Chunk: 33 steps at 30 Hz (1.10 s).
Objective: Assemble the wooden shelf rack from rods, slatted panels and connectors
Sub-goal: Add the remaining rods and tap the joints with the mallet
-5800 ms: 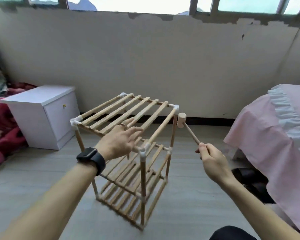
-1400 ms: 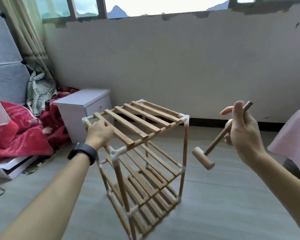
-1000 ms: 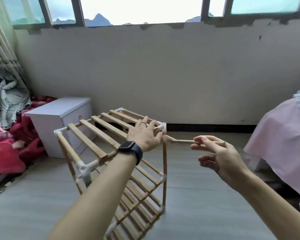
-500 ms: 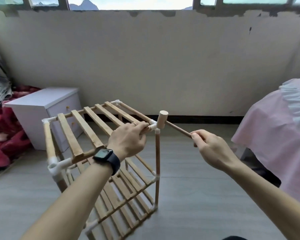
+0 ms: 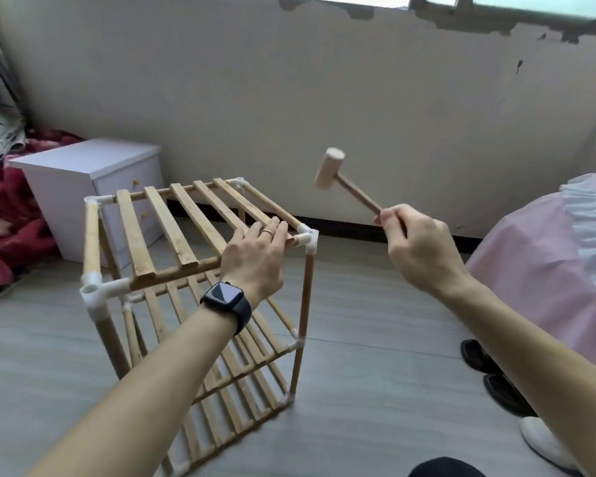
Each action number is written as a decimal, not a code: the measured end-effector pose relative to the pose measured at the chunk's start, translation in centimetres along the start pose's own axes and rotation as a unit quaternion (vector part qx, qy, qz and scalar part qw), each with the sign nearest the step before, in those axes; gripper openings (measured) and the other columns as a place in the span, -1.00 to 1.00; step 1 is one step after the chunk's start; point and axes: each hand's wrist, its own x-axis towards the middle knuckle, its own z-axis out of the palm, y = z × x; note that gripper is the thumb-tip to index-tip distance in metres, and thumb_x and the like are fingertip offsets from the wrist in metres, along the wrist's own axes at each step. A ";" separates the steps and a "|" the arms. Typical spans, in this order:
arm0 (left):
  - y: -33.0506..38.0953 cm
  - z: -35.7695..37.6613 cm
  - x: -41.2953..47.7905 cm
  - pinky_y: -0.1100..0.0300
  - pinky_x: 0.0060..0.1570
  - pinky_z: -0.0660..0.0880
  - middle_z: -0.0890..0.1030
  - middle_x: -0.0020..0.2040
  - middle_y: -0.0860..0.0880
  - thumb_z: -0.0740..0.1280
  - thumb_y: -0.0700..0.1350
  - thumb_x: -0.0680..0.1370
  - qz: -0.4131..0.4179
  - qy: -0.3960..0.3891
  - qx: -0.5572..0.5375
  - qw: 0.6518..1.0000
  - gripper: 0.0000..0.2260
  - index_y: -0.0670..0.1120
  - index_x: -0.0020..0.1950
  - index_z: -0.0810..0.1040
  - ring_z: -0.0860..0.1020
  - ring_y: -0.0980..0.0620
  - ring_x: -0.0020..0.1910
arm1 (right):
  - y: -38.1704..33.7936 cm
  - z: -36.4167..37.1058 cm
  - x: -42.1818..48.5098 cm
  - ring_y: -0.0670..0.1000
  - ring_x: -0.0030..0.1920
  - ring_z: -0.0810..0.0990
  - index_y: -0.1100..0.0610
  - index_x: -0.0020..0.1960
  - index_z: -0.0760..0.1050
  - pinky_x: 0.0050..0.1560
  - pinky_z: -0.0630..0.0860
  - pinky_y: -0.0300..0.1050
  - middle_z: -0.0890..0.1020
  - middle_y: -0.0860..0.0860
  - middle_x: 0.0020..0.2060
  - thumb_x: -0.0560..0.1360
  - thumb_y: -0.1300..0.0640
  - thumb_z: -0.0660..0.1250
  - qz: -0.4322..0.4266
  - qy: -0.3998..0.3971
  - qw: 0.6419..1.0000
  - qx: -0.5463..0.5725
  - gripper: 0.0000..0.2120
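The wooden shelf rack [image 5: 159, 235] stands on the floor with three slatted tiers joined by white plastic connectors. My left hand [image 5: 255, 259] lies on the top panel's right end, its fingers curled over the rod beside the near-right corner connector [image 5: 307, 237]. My right hand [image 5: 417, 249] grips the handle of a small wooden mallet [image 5: 331, 170]. The mallet head is raised in the air, above and to the right of that corner connector, not touching it.
A white bedside cabinet [image 5: 83, 177] stands behind the rack on the left, with red bedding [image 5: 11, 232] beside it. A pink-covered bed [image 5: 544, 270] fills the right side. Dark shoes [image 5: 489, 376] and a white shoe [image 5: 544, 445] lie on the floor at lower right.
The mallet head, which rested by the corner connector half a second ago, has lifted up and away to the right. My left hand stays on the rack's top by that corner.
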 end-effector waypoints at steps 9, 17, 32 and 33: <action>0.2 -0.2 -0.3 -0.08 0.44 0.31 0.28 0.59 -0.08 0.16 -0.05 0.63 0.010 -0.019 0.022 1.000 -0.44 -0.07 0.62 0.16 0.31 -0.09 0.52 | 1.0 1.0 -1.0 -0.01 -0.31 0.54 0.04 0.08 0.61 -0.23 0.41 -0.06 0.58 -0.08 -0.34 0.70 -0.01 0.16 0.005 -0.006 1.000 0.007 -0.73; 0.4 -0.4 -0.4 -0.09 0.41 0.34 0.28 0.59 -0.10 0.17 -0.08 0.62 0.016 -0.031 0.039 0.999 -0.44 -0.09 0.62 0.14 0.34 -0.10 0.51 | 1.6 1.6 -1.5 0.04 -0.28 0.51 0.06 0.11 0.61 -0.19 0.33 -0.08 0.51 -0.17 -0.35 0.70 0.01 0.17 0.012 0.013 1.000 -0.003 -0.74; 1.0 -0.5 -0.9 -0.09 0.38 0.36 0.30 0.58 -0.13 0.19 -0.08 0.59 0.024 -0.041 0.053 0.997 -0.41 -0.12 0.62 0.13 0.40 -0.13 0.45 | 1.1 1.9 -1.7 -0.07 -0.39 0.49 0.05 0.05 0.66 -0.33 0.34 -0.17 0.54 -0.08 -0.43 0.68 0.02 0.20 0.028 -0.064 0.997 -0.025 -0.74; 1.0 -0.5 -0.9 -0.09 0.38 0.36 0.30 0.58 -0.13 0.19 -0.07 0.59 0.024 -0.042 0.053 0.997 -0.40 -0.12 0.62 0.13 0.39 -0.13 0.46 | 0.9 1.9 -1.8 -0.03 -0.37 0.50 0.05 0.03 0.66 -0.32 0.34 -0.10 0.55 -0.07 -0.42 0.68 0.01 0.20 0.030 -0.113 0.991 -0.058 -0.73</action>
